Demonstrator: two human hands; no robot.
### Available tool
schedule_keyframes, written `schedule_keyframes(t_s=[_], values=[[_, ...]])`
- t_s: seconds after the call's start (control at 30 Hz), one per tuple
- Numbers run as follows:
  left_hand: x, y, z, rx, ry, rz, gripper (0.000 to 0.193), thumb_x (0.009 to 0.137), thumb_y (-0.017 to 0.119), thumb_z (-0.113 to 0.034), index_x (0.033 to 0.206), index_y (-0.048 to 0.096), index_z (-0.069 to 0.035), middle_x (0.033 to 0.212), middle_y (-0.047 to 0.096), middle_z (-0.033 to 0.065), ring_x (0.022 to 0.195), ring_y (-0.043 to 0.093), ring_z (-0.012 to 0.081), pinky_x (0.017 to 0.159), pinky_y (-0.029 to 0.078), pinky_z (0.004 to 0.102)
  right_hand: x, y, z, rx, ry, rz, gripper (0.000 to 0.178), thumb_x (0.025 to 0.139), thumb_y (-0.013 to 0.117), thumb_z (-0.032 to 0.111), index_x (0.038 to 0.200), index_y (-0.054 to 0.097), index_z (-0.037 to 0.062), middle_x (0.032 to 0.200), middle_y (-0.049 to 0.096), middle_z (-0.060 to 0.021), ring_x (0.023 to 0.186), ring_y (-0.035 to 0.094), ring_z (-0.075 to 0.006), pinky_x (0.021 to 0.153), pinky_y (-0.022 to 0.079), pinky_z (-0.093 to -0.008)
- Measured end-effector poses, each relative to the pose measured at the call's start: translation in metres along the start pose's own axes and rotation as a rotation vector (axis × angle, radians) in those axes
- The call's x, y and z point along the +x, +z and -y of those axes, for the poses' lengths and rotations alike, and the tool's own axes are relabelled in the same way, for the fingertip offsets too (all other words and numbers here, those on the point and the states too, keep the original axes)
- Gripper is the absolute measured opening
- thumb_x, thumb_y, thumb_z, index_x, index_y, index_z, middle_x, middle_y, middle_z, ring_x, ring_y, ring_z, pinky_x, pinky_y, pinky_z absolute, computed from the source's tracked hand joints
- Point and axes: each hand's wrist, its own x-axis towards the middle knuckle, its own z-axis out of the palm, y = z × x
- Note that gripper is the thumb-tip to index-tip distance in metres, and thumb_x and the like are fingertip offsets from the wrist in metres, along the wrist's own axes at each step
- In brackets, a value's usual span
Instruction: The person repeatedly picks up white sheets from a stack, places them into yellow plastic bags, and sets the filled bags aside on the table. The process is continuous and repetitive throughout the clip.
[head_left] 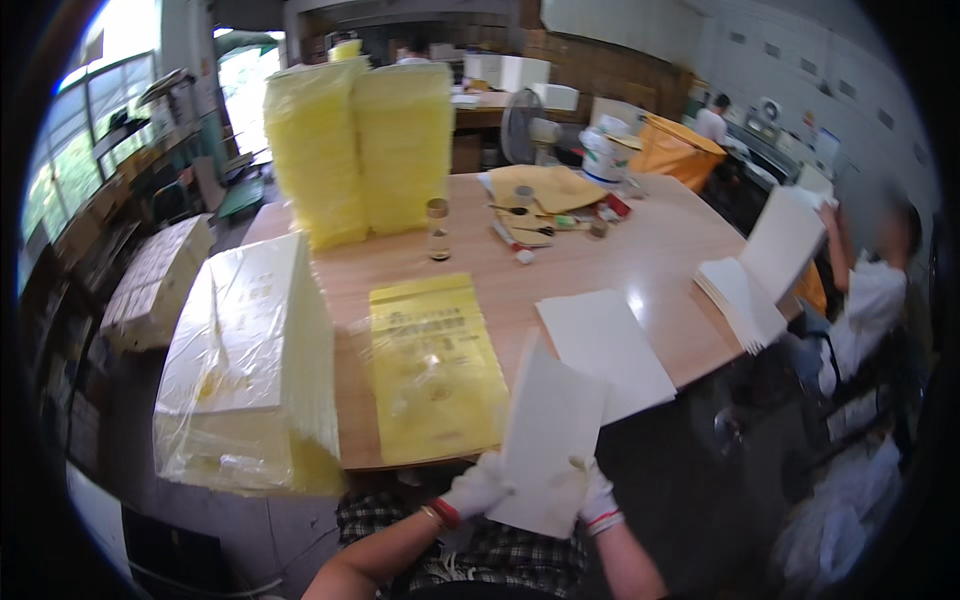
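Observation:
Both my hands wear white gloves. A blank white paper sheet (550,430) is held tilted over my lap at the table's front edge; whether it is one sheet or a thin stack I cannot tell. My left hand (480,488) is closed on its lower left edge, and my right hand (597,498) grips the lower right edge. Just beyond lie more white sheets (610,350), partly covered by the held one. To their left, a yellow printed plastic bag (435,365) rests flat on the table, near my left hand.
A tall plastic-wrapped stack of white sheets (250,330) stands at the left table edge. Behind it rise yellow bag stacks (400,150). A tape roll tube (438,230), scissors (535,230) and a white bucket (603,160) sit farther back. At right, another person (865,300) handles white sheets (785,240).

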Motion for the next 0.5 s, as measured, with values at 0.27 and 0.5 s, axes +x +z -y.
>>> schedule_keyframes(t_s=[0.27,0.5], values=[[-0.026,-0.026,-0.048,0.251,-0.178,0.265,0.056,0.070,0.058,-0.029,0.121,0.045,-0.009,0.126,0.040,0.0187,0.115,0.041,0.0398,0.091,0.035,0.0546,0.020,0.057,-0.060,-0.596,-0.600,-0.058,0.032,0.088,0.052,0.016,0.113,0.049,-0.0024,0.102,0.057,-0.0108,0.089,0.057,-0.0187,0.077,0.049,-0.0306],[0.004,-0.135,0.009,0.234,0.066,-0.812,0.043,0.078,0.060,-0.020,0.115,0.051,-0.002,0.115,0.052,0.0181,0.101,0.052,0.0285,0.086,0.041,0.0411,-0.056,0.108,0.030,-0.692,-0.658,-0.193,0.032,0.079,0.059,0.012,0.105,0.053,-0.0044,0.093,0.062,-0.0082,0.081,0.059,-0.0162,0.072,0.049,-0.0279]])
